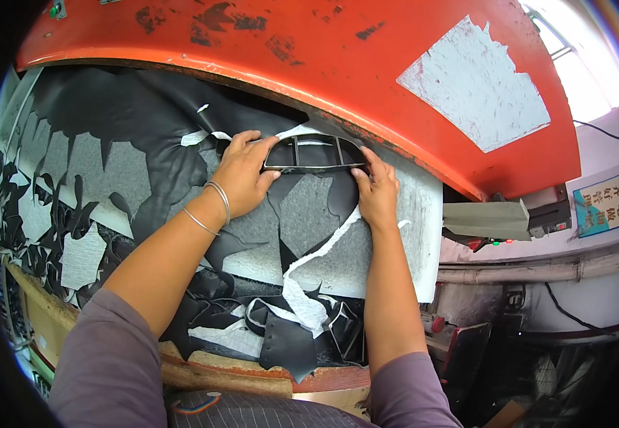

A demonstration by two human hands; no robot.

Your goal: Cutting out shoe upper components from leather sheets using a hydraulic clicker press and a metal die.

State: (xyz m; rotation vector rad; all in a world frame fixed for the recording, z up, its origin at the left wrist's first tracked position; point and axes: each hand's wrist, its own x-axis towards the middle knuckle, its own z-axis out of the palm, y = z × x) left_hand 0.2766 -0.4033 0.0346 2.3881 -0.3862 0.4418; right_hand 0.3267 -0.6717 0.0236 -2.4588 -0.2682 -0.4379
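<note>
A dark metal cutting die (313, 170), a curved frame with crossbars, lies between my hands at the edge of a black leather sheet (128, 107). My left hand (238, 178) grips its left end, thumb on the near rim and fingers over the far side. On its right end my right hand (378, 194) closes in the same way. Beneath and around the die, the leather has cut-out gaps that bare a grey surface (306, 203). A ragged white-backed strip (324, 246) trails toward me from near my right hand.
The orange-red press head (309, 50) hangs just beyond my hands. The pale cutting board (421, 250) reaches right of my right arm. Leather scraps (288, 346) pile along the near edge, with another metal frame (352, 332) among them. A wooden rail (231, 378) runs in front of me.
</note>
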